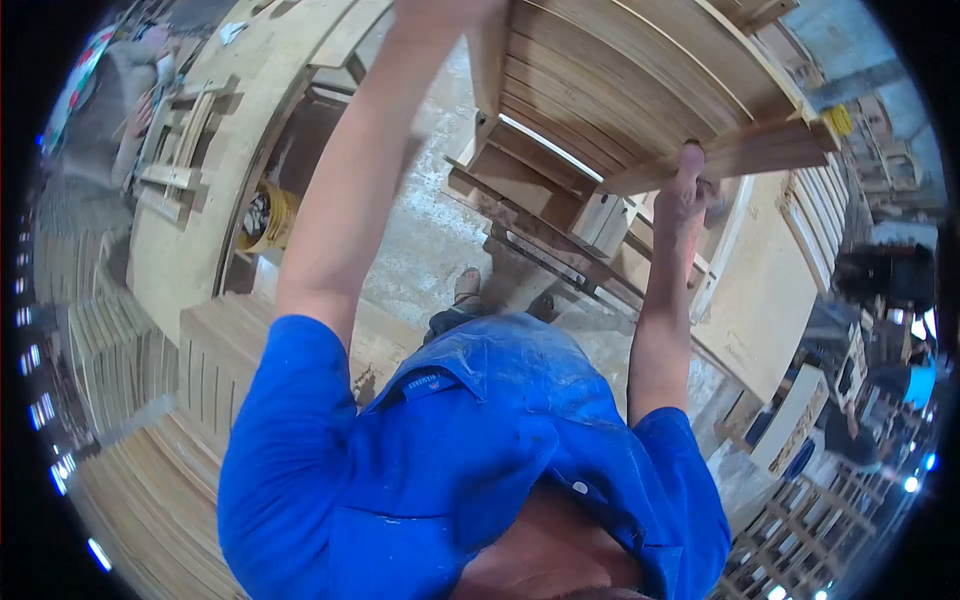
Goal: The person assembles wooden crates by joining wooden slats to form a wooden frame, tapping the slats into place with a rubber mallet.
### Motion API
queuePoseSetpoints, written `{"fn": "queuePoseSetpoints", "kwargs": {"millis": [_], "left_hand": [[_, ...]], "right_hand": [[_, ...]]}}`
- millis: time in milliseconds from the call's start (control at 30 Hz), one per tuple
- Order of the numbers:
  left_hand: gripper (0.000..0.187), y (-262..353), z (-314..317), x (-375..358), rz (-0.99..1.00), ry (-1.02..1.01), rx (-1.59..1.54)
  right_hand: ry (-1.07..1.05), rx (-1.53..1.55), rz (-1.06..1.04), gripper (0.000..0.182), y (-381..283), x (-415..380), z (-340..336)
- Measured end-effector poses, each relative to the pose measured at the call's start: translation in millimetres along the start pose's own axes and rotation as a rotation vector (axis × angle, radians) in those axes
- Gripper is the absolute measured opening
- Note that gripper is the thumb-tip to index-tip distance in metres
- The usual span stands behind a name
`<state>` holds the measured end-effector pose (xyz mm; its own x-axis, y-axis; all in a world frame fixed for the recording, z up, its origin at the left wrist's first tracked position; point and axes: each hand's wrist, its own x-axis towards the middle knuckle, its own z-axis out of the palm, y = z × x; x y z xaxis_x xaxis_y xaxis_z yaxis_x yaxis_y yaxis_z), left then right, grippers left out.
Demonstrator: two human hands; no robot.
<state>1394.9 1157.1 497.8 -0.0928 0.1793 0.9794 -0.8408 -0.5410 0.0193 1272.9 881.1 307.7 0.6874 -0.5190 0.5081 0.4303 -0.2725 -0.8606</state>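
Head view, sole view: locate the slatted wooden panel point(590, 75) ahead of the blue shirt point(480, 450), between the hands and offset to the right. Read the long axis of the slats as slanting from far left to near right, with the edge rail point(765, 150) set across the near ends and extending rightward past the right hand point(686, 195). Treat the right hand as nearer to this rail: in contact, thumb over the upper edge, fingers apparently curled beneath, closed rather than spread. For the left hand point(447, 8), note a longer reach to the far side, close to the side board point(489, 55); cut off by the upper border, hence impossible to tell finger opening or hold. Below the panel, note the wooden frame point(530, 180), above the floor point(415, 240); joint with the panel not discernible. To the right, just beside the frame, find the bench point(765, 285).
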Motion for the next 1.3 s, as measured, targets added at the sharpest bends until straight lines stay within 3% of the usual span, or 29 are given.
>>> {"fn": "queuePoseSetpoints", "kwargs": {"millis": [33,100,133,200,267,367,433,533,567,600,633,667,700,733,767,833,967,1033,1067,1100,1167,1233,1300], "left_hand": [[0.081,-1.1,-11.6,-23.6,-0.399,-0.037,0.028],[0.06,-11.3,-12.6,-38.6,-0.807,-0.329,-0.481],[0.06,-12.8,-8.1,-49.4,-0.818,-0.326,-0.487],[0.037,-10.0,3.1,-67.1,-0.876,-0.254,-0.43],[0.033,-10.2,8.1,-69.4,-0.923,-0.277,-0.393],[0.028,-8.5,8.3,-65.6,-1.011,-0.298,-0.446],[0.026,-10.5,9.3,-72.1,-0.994,-0.284,-0.433],[0.029,-22.3,12.0,-88.7,-1.002,-0.259,-0.34],[0.032,-31.0,9.9,-93.6,-0.973,-0.273,-0.28],[0.035,-55.7,5.1,-111.7,-0.819,-0.396,-0.077],[0.038,-101.3,-5.9,-144.2,-0.393,-0.647,0.31],[0.042,-126.5,-2.7,-158.2,-0.275,-0.679,0.379],[0.031,-77.1,10.3,-127.5,-0.746,-0.526,0.124],[0.043,-23.4,23.8,-92.4,-1.15,-0.188,-0.128],[0.043,-21.4,25.0,-92.8,-1.059,-0.116,-0.227],[0.036,-19.0,19.7,-84.9,-1.014,-0.172,-0.224],[0.037,-8.9,26.0,-81.4,-0.989,-0.203,-0.217],[0.037,-10.3,24.9,-78.7,-0.963,-0.217,-0.225],[0.036,-11.9,27.5,-80.3,-0.966,-0.219,-0.231],[0.036,-14.8,28.5,-81.6,-0.969,-0.219,-0.228],[0.037,-22.1,25.2,-83.9,-1.075,-0.269,-0.186],[0.036,-18.1,25.5,-77.2,-0.947,-0.213,-0.238],[0.034,-15.5,28.1,-69.8,-0.889,-0.164,-0.25]], "right_hand": [[0.024,-0.03,0.007,0.022,1.1,1.7,1.1],[0.103,-0.024,-0.027,0.021,-3.6,0.4,2.3],[0.081,-0.059,-0.121,0.025,0.0,1.3,0.5],[0.098,-0.098,-0.124,0.028,3.6,5.2,2.9],[0.099,-0.121,-0.158,0.039,1.8,5.4,8.2],[0.166,-0.164,-0.02,0.045,9.8,7.1,8.6],[-0.033,-0.047,0.082,0.042,23.5,6.2,-6.9],[0.063,-0.084,-0.045,0.029,4.3,6.6,5.8],[0.044,0.01,0.069,0.029,4.8,5.5,7.5],[0.038,0.102,0.167,0.029,9.1,5.7,5.5],[-0.151,0.044,0.109,0.034,19.2,10.7,-8.1],[-0.221,-0.217,0.035,0.039,13.1,11.5,-20.9],[-0.276,-0.474,-0.055,0.047,6.4,12.7,-33.8],[-0.32,-0.51,0.391,0.052,-15.7,15.2,-47.8],[-0.331,-0.798,0.141,0.065,33.3,1.8,-86.5],[-0.443,-1.373,0.468,0.07,54.0,-25.9,-119.0],[-0.479,-1.461,0.51,0.063,90.2,-30.6,-141.3],[-0.546,-1.407,0.807,0.073,111.9,-18.9,-137.6],[-0.508,-1.317,0.733,0.059,107.9,-19.7,-138.3],[-0.505,-1.308,0.719,0.059,103.2,-18.1,-139.8],[-0.283,-0.833,0.863,0.045,96.8,-8.3,-152.8],[-0.132,-0.424,0.989,0.033,68.1,1.4,-162.0],[0.054,-0.082,0.955,0.033,12.5,-10.3,-159.4]]}}
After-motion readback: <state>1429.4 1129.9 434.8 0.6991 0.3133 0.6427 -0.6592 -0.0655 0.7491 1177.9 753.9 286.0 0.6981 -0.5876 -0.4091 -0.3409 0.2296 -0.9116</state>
